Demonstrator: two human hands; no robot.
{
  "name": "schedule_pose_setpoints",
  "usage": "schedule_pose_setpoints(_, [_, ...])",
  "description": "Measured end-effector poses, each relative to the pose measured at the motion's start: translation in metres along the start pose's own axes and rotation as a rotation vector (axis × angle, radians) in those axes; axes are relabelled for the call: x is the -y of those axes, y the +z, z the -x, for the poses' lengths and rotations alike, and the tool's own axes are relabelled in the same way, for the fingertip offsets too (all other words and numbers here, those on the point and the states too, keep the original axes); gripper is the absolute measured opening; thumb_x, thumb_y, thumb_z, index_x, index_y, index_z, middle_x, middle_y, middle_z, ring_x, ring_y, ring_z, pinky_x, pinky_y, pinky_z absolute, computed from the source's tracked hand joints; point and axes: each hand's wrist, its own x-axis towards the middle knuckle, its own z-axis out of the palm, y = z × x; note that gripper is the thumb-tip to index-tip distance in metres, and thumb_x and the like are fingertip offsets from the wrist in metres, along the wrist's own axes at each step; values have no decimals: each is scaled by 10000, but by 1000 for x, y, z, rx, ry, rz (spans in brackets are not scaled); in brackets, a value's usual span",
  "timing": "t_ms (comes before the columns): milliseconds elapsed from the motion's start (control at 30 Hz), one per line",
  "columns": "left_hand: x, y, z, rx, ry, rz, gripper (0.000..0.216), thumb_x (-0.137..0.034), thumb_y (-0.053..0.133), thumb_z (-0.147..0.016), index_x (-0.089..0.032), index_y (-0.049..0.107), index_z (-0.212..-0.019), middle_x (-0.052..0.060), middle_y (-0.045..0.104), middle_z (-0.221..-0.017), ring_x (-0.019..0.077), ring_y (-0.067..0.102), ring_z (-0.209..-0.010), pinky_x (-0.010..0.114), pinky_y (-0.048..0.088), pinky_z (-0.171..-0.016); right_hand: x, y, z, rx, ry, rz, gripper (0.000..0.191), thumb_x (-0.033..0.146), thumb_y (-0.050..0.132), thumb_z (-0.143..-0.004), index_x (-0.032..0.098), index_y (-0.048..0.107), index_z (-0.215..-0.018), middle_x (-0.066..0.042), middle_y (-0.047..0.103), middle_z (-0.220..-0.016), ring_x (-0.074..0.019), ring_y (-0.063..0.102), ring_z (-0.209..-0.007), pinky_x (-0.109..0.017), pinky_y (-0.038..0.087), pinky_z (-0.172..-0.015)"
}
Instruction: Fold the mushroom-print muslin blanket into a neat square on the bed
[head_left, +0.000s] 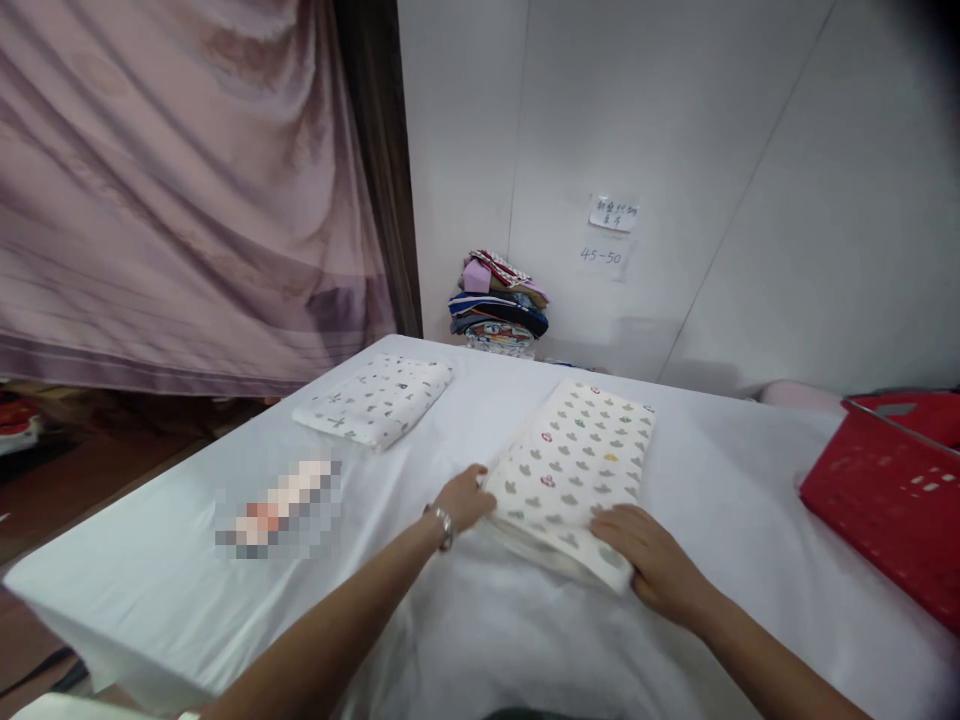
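Observation:
A folded white cloth (581, 450) printed with grey shapes and a few red, green and yellow motifs lies on the white-covered table (712, 480) in front of me. At its near left corner, my left hand (466, 497) is closed on the edge, fingers bent around it; a metal bracelet circles that wrist. My right hand (652, 560) grips the near right edge, its fingers lying over the top layer. The fabric's layers show along the near side, between my hands. Another folded white cloth (382, 400) with a small dark print rests farther back on the left.
A red plastic basket (885, 490) stands at the right. Beyond the table's far edge rises a stack of folded textiles (499, 300) against the white wall (675, 130). A pink curtain (187, 200) hangs at the left. A pixelated patch covers something on the table's left part.

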Motion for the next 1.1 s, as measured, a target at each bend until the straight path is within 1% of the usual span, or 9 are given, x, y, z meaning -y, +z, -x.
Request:
schedule_pose_setpoints(67, [3, 18, 40, 133, 114, 57, 485, -275, 543, -669, -221, 492, -1148, 11, 666, -929, 167, 613, -841, 213, 432, -685, 5, -7, 44, 57, 7, -44, 471, 174, 407, -809, 308, 496, -1252, -18, 551, -1247, -214, 459, -1185, -459, 247, -1055])
schedule_pose_setpoints(133, [5, 31, 70, 184, 144, 54, 493, -285, 534, -676, -217, 470, -1160, 15, 666, -917, 182, 614, -836, 230, 428, -672, 16, -5, 80, 117, 55, -88, 447, 235, 432, -821, 348, 491, -1249, 8, 534, -1266, -226, 418, -1226, -478, 239, -1058])
schedule_pose_setpoints(267, [4, 29, 87, 184, 132, -63, 506, -374, 552, -694, -234, 468, -1173, 24, 664, -898, 216, 613, -844, 264, 423, -659, 34, 0, 108, 89, 194, -132, 457, 229, 375, -847, 355, 459, -1278, 12, 444, -1345, -250, 324, -1286, -533, 252, -1037])
schedule_pose_setpoints(400, [-9, 12, 64, 93, 153, -187, 369, -398, 522, -734, -236, 562, -1063, 29, 654, -901, 213, 602, -869, 281, 424, -705, 37, -12, 92, 7, 266, -198, 428, 233, 367, -874, 416, 471, -1246, 39, 479, -1312, -234, 334, -1282, -536, 288, -1030])
schedule_pose_setpoints(533, [-32, 13, 29, -27, 229, -181, 333, -428, 481, -778, -220, 586, -1016, 32, 631, -955, 178, 592, -851, 269, 427, -716, 40, -20, 50, -69, 276, -169, 390, 247, 360, -896, 348, 496, -1246, -1, 487, -1310, -221, 334, -1283, -498, 280, -1052])
schedule_pose_setpoints(667, [-56, 26, -13, -86, 210, -161, 328, -423, 466, -801, -217, 584, -1027, 43, 609, -1038, 171, 579, -913, 260, 422, -763, 46, 0, 11, 127, 311, -58, 456, 355, 364, -901, 299, 359, -1354, -33, 290, -1439, -251, 193, -1338, -526, 198, -1065])
schedule_pose_setpoints(767, [-65, 35, -40, -85, 151, -169, 364, -469, 453, -802, -202, 578, -1015, 66, 603, -1054, 195, 575, -945, 279, 427, -773, 47, 21, 3, 274, 338, -9, 531, 430, 362, -895, 301, 246, -1397, -49, 204, -1466, -264, 152, -1345, -544, 154, -1062])
schedule_pose_setpoints(900, [-67, 45, -57, -77, 122, -187, 370, -501, 470, -776, -180, 575, -927, 89, 609, -1024, 229, 583, -924, 311, 439, -748, 46, 33, 8, 294, 340, 5, 522, 441, 328, -907, 325, 204, -1401, -22, 156, -1477, -245, 129, -1351, -519, 116, -1078])
schedule_pose_setpoints(1100, [-62, 49, -59, -80, 115, -221, 239, -376, 456, -799, -186, 546, -911, 87, 626, -997, 211, 584, -932, 295, 431, -743, 44, 33, 8, 289, 341, -50, 525, 434, 380, -889, 319, 260, -1387, -42, 197, -1462, -279, 165, -1340, -556, 140, -1060])
